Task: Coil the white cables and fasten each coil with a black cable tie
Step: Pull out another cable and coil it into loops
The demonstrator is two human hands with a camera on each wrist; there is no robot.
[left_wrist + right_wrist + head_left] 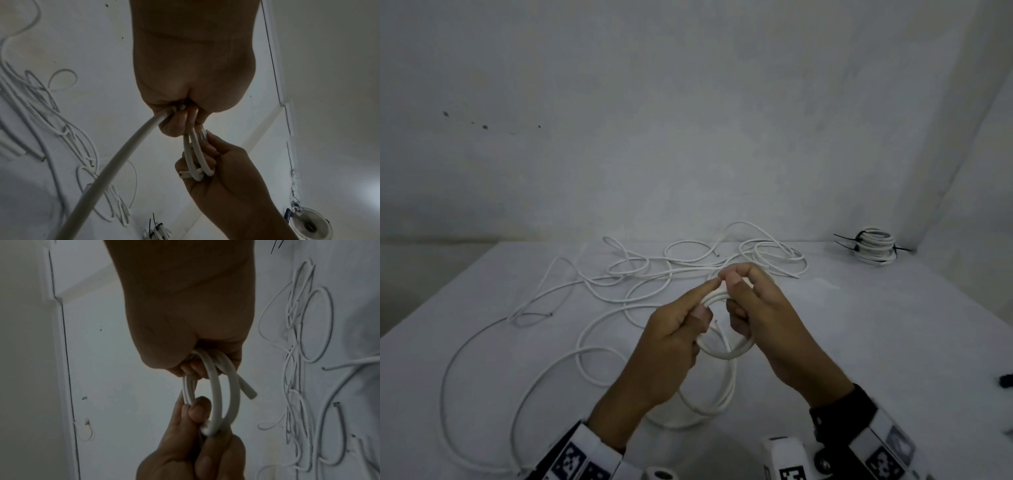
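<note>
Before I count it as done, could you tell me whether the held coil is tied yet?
Not tied: both hands grip the coil bare, with no black tie on it.

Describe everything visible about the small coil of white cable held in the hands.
The small coil is a few turns of smooth, white, round-sheathed cable, looking like plastic. It is held above the white table, gripped on opposite sides by the left hand and the right hand. One cut end sticks free near the right hand. A length of the cable trails from the left hand down toward the table. No tie is visible on it.
</note>
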